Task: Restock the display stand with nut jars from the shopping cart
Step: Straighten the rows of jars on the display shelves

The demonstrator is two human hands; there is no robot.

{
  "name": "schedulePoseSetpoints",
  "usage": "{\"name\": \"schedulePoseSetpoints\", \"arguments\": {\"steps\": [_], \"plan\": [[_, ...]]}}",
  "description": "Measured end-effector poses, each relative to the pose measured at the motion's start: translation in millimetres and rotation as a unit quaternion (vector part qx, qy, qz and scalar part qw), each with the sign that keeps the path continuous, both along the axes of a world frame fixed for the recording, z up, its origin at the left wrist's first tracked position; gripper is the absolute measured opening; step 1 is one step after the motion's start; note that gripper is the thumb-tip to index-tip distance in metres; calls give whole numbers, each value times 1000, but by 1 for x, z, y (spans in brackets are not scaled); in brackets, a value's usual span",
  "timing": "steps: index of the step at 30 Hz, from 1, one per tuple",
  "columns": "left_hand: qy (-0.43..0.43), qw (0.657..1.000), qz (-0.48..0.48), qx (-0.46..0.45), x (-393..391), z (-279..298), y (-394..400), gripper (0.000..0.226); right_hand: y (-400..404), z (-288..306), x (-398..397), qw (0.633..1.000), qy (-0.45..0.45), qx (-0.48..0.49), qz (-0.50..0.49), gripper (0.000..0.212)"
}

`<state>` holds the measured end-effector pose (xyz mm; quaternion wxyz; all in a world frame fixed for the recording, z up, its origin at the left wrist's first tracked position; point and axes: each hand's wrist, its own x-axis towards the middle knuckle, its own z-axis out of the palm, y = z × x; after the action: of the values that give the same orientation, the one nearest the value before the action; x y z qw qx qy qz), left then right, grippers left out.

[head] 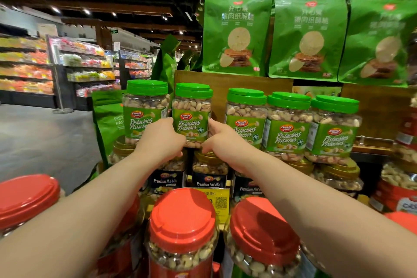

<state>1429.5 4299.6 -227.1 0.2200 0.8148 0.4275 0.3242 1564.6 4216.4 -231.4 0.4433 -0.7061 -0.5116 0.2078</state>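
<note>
My left hand (161,140) and right hand (222,140) clasp a pistachio jar (192,115) from either side at its lower half, fingers curled round the label, holding it in the gap in the green-lidded row on the display stand (232,84). I cannot tell whether its base already rests on the gold lids below or hangs just above them. Packed to the lid with nuts in the shell, the jar looks fairly heavy for its size; its clear plastic wall should be stiff but smooth, and the glossy label a little slippery, so a two-sided hold low on the body, with the flat faces under my palms, seems the safest place to take it. One pistachio jar (145,110) stands just beside it on the left, nearly touching my left hand; three more (291,126) stand to the right, with a gap between them and mine. Beneath are nut-mix jars (208,172) with gold lids, an uneven footing I judge could tip a careless placement. Green snack bags (309,36) hang above on the upper tier. Red-lidded jars (182,228) crowd the foreground under my forearms, near enough to knock on the way back.
</note>
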Motion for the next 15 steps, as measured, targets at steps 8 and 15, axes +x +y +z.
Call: {"name": "schedulePoseSetpoints", "arguments": {"steps": [8,15], "plan": [[6,1000,-15,-15,-10,4,-12,23,-23,11,-11,1000,3,-7,2,66],[23,1000,-12,-1,-19,6,-18,37,-32,17,-18,1000,-7,-23,-6,59]]}}
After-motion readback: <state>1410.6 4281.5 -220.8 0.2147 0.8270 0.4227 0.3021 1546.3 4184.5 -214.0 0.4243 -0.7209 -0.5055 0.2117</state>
